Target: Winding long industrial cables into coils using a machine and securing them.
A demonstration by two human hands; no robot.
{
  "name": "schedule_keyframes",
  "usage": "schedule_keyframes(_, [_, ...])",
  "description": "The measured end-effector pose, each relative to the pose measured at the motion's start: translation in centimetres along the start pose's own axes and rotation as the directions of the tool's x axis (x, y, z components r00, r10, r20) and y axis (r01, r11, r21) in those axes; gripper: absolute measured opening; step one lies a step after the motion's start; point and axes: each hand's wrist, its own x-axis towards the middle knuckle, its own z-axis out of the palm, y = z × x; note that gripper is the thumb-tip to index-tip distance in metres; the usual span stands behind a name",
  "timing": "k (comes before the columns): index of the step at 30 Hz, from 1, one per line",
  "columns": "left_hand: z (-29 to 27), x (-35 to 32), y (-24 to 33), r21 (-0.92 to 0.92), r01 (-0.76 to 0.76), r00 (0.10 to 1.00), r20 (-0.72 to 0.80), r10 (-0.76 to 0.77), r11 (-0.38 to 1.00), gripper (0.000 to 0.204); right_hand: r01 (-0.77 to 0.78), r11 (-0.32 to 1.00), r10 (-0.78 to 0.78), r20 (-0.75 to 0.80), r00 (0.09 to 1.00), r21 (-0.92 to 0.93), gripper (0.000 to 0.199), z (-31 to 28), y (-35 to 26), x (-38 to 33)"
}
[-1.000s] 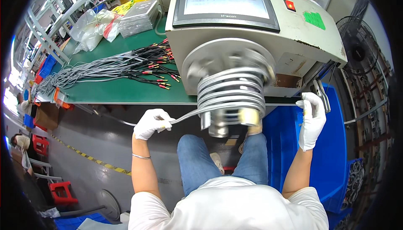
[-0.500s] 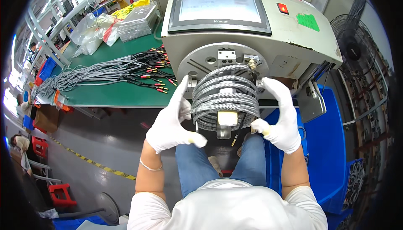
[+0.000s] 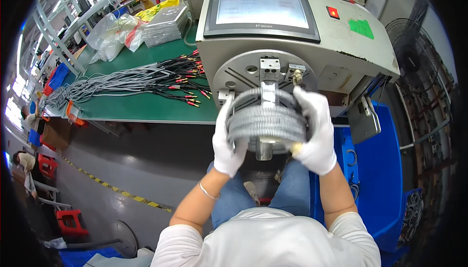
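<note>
Grey ribbed cable coil (image 3: 267, 123), getting hugged from both sides right at the front of the machine (image 3: 331, 47).

So the left hand (image 3: 228, 145) and right hand (image 3: 316, 135), both white-gloved, are curving snugly around opposite sides of the coil, probably so the loops aren't springing apart. It's sitting around the shiny metal posts (image 3: 269, 94) sticking out of the machine's round slotted disc (image 3: 228, 73), which I'm guessing are giving it that drum shape. Texture-wise, the cable is looking kinda like braided sleeving, while the disc is showing smooth metal with holes. Left of the machine, on the green tabletop (image 3: 170, 113), loose grey cables (image 3: 126, 79) are lying with their red-and-gold plug ends (image 3: 193, 102) pointing toward it, maybe to keep them lined up. Blue plastic bin (image 3: 382, 155) is standing low, right of the machine.
</note>
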Motion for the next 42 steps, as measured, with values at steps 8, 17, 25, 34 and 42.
schedule_keyframes(8, [-5.3, -3.5, 6.6, 0.136, 0.006, 0.987, 0.157, -0.027, 0.991, 0.027, 0.108, 0.990, -0.135, 0.409, 0.902, 0.087, 0.062, -1.3, -2.6, -6.3])
schedule_keyframes(17, [-1.7, -3.3, 6.9, 0.432, -0.083, 0.787, 0.581, -0.207, 0.898, 0.026, -0.479, 0.870, 0.301, 0.644, 0.703, 0.116, 0.037, 0.3, -3.0, -8.4])
schedule_keyframes(25, [-0.6, -4.7, 4.3, 0.259, 0.742, 0.241, 0.758, -0.606, 0.618, 0.026, -0.157, 0.975, 0.209, 0.410, 0.888, -0.157, 0.025, 1.0, 1.4, -9.1])
schedule_keyframes(34, [0.6, -4.9, 1.1, 0.432, 0.497, 0.415, 0.643, -0.643, 0.753, 0.015, -0.974, 0.210, 0.443, 0.880, 0.173, 0.086, 0.022, 0.5, 1.9, -10.3])
schedule_keyframes(42, [1.2, -3.8, 1.0, 0.419, 0.564, 0.187, 0.774, -0.605, 0.711, 0.022, -0.711, 0.703, 0.506, 0.676, 0.536, 0.037, 0.014, 2.2, 3.1, -11.2])
